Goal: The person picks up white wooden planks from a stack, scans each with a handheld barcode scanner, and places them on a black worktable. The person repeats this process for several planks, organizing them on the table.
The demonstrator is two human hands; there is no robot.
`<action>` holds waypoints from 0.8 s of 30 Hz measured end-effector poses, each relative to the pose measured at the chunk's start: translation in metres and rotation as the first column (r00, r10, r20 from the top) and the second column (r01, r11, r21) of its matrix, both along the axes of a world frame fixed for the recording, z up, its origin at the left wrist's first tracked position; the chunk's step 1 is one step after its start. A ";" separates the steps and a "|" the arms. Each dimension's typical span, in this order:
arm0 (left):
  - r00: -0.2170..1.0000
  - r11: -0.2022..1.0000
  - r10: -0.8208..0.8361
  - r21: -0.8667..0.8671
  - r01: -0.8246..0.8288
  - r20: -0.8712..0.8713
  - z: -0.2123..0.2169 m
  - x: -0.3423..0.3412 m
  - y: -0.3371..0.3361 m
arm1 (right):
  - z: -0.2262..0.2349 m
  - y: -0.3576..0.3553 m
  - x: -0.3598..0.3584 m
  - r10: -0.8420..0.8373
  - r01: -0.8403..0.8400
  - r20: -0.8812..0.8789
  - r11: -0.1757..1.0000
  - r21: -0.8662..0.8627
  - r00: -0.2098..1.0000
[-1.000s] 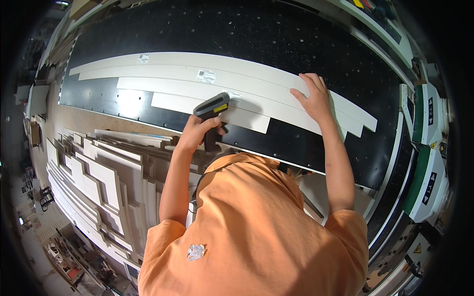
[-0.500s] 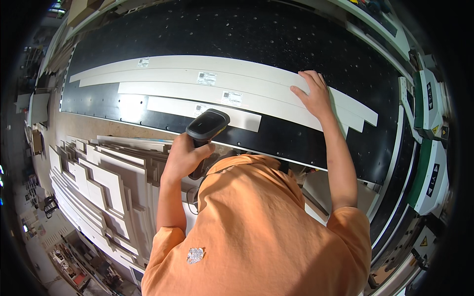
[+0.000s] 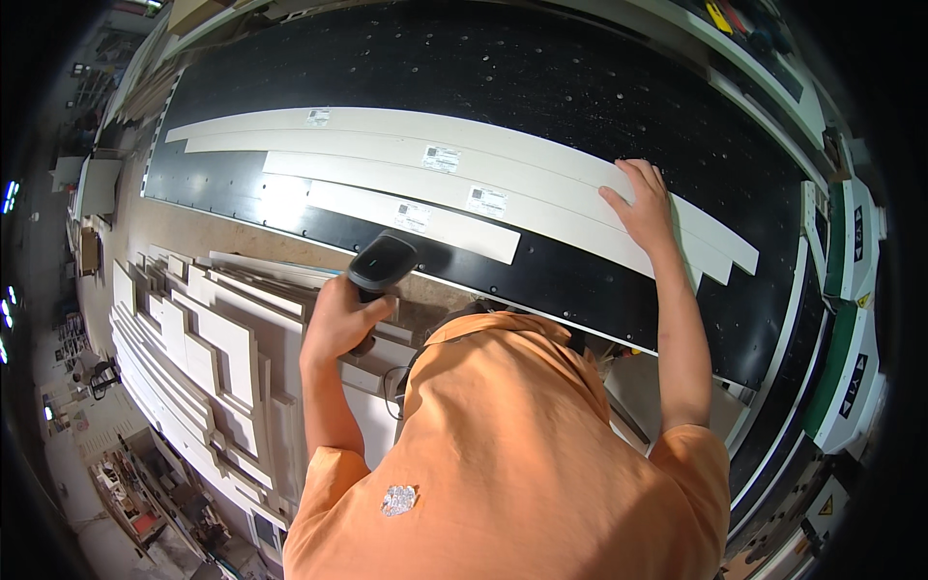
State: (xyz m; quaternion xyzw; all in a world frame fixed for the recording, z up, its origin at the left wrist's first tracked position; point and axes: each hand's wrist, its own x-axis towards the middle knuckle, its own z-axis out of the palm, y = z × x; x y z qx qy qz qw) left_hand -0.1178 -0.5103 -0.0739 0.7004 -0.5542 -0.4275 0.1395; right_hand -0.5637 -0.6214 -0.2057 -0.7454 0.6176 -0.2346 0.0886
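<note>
My left hand [image 3: 338, 319] is wrapped round the grip of a dark handheld barcode scanner [image 3: 383, 259], held over the near edge of the black table. Its head points toward the shortest white strip [image 3: 454, 232], which bears a printed label [image 3: 413, 215]. Beyond that lie longer white panel strips [image 3: 387, 132] side by side, labelled with white stickers [image 3: 442, 159]. On the right, my right hand [image 3: 642, 201] rests on the strips with fingers spread, fingertips near the far edge of the farthest one.
The strips lie on a black table [image 3: 580, 82] dotted with small holes. Many white boards [image 3: 203, 358] stand stacked at the near left. White and green machine units [image 3: 843, 319] line the right side. Tools [image 3: 725, 17] lie at the far right corner.
The scanner in my left hand has drawn back from the short strip's label, leaving it in full sight. My view has shifted and turned slightly; my right hand stays on the strips.
</note>
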 end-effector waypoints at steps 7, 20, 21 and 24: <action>1.000 1.000 0.001 -0.003 -0.001 0.004 0.004 0.036 -0.006 | 0.001 -0.001 0.000 0.004 -0.004 -0.003 1.000 0.031 1.000; 0.895 0.947 0.309 0.196 -0.256 -0.323 -0.085 0.008 -0.063 | 0.001 0.002 -0.002 0.051 -0.050 0.014 0.998 -0.026 0.999; 0.878 0.950 0.304 0.190 -0.249 -0.370 -0.097 0.003 -0.069 | 0.001 0.003 -0.003 0.076 -0.075 0.017 0.996 -0.040 0.997; 0.663 0.926 0.363 0.171 -0.338 -0.655 -0.123 -0.018 -0.076 | 0.001 0.010 -0.007 0.064 -0.064 0.001 0.998 -0.030 0.998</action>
